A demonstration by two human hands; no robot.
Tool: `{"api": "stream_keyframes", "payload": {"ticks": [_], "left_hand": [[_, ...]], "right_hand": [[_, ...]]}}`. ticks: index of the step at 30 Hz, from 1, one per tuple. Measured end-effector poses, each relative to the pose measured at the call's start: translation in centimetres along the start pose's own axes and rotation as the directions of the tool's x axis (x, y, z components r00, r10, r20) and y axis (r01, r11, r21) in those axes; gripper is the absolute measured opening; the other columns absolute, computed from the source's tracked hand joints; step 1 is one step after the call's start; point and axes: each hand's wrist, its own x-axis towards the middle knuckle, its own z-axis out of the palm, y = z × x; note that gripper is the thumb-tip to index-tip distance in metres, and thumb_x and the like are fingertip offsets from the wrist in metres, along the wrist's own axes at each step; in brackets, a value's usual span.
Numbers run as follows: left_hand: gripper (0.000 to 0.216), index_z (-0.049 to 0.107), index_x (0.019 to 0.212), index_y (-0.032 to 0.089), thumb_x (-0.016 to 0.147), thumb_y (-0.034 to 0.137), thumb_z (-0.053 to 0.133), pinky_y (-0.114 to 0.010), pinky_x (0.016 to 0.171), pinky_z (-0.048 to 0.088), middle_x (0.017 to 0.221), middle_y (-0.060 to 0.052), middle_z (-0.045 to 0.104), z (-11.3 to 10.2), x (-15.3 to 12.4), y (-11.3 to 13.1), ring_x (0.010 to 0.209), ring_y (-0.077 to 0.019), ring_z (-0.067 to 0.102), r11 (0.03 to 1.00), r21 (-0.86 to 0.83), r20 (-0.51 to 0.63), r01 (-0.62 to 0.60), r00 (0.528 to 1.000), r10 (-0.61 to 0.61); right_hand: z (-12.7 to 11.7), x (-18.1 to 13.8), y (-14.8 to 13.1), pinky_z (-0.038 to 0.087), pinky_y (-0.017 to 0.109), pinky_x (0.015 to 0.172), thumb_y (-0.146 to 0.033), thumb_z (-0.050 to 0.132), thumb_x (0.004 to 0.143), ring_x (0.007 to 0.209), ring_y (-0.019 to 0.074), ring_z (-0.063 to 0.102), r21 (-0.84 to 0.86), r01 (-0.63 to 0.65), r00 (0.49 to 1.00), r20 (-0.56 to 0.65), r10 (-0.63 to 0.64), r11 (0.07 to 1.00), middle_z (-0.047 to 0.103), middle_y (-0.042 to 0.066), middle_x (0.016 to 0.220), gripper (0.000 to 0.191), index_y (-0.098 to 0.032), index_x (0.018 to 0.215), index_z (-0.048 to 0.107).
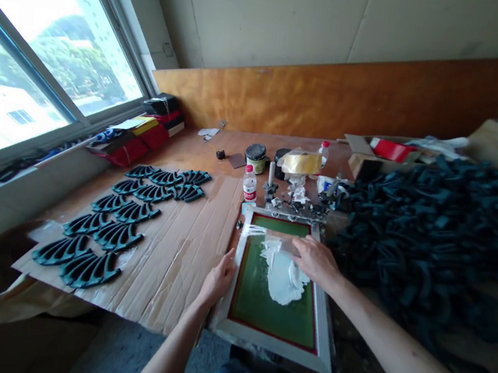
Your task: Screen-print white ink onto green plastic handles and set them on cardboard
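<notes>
A framed printing screen [316, 342] with green mesh and a red border lies in front of me, with a smear of white ink [284, 277] on its middle. My right hand [317, 261] is closed on a pale squeegee [269, 236] lying across the upper part of the mesh. My left hand [217, 281] grips the frame's left edge. Dark teal fin-shaped pieces [124, 217] lie in rows on a cardboard sheet [181, 258] to the left.
A large heap of dark teal pieces [430, 234] fills the right side. Behind the screen stand a small bottle [250, 185], ink jars [256, 157], a tape roll [302, 162] and crumpled rags. A window runs along the left; a plywood board backs the bench.
</notes>
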Motion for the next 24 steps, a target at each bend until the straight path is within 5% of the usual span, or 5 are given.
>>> {"api": "stream_keyframes", "payload": {"ticks": [9,12,15,20,24], "left_hand": [[0.047,0.048,0.136,0.024,0.092,0.038,0.040,-0.024,0.078,0.049,0.106,-0.003,0.073,0.3,0.1,-0.7,0.094,-0.0186,0.068,0.997,-0.080,0.035,-0.017,0.999,0.019],[0.045,0.050,0.134,0.024,0.092,0.037,0.040,-0.025,0.079,0.049,0.106,-0.003,0.073,0.3,0.1,-0.6,0.094,-0.0186,0.068,0.994,-0.108,0.019,-0.026,0.999,0.028],[0.046,0.051,0.133,0.023,0.091,0.038,0.041,-0.026,0.079,0.050,0.105,-0.004,0.073,0.4,0.0,-0.6,0.092,-0.0190,0.068,0.986,-0.164,0.009,-0.038,0.999,0.040],[0.050,0.051,0.133,0.019,0.089,0.042,0.045,-0.028,0.074,0.050,0.095,-0.006,0.073,0.7,0.2,-0.8,0.084,-0.0196,0.067,0.960,-0.281,0.016,-0.012,1.000,0.017],[0.066,0.046,0.137,0.014,0.084,0.052,0.053,-0.028,0.068,0.049,0.091,-0.008,0.072,0.0,0.1,-0.2,0.079,-0.0203,0.066,0.909,-0.417,0.037,0.004,0.999,0.012]], "right_hand": [[-0.7,-6.7,-0.7,0.041,0.031,0.080,0.000,0.045,0.071,0.086,0.0206,0.053,0.211,0.347,0.919,0.120,-0.376,0.914,0.061,0.005,0.085,0.027,-0.019,0.082,0.061],[-1.5,-5.9,-0.8,0.040,0.030,0.073,-0.002,0.047,0.073,0.080,0.0193,0.053,0.230,0.286,0.935,0.144,-0.323,0.930,0.060,0.003,0.076,0.021,-0.020,0.074,0.058],[-0.4,-6.1,-1.5,0.041,0.033,0.077,-0.004,0.045,0.078,0.086,0.0210,0.053,0.178,0.231,0.972,0.002,-0.235,0.957,0.062,0.006,0.082,0.022,-0.019,0.079,0.062],[0.8,-7.9,-2.1,0.044,0.035,0.083,-0.008,0.050,0.079,0.090,0.0217,0.056,0.207,0.288,0.956,-0.010,-0.293,0.935,0.065,0.006,0.089,0.021,-0.019,0.088,0.065],[-1.0,-3.9,-1.3,0.047,0.034,0.082,-0.019,0.061,0.083,0.090,0.0206,0.059,0.231,0.157,0.987,-0.017,-0.158,0.960,0.067,0.004,0.098,0.028,-0.024,0.110,0.062]]}}
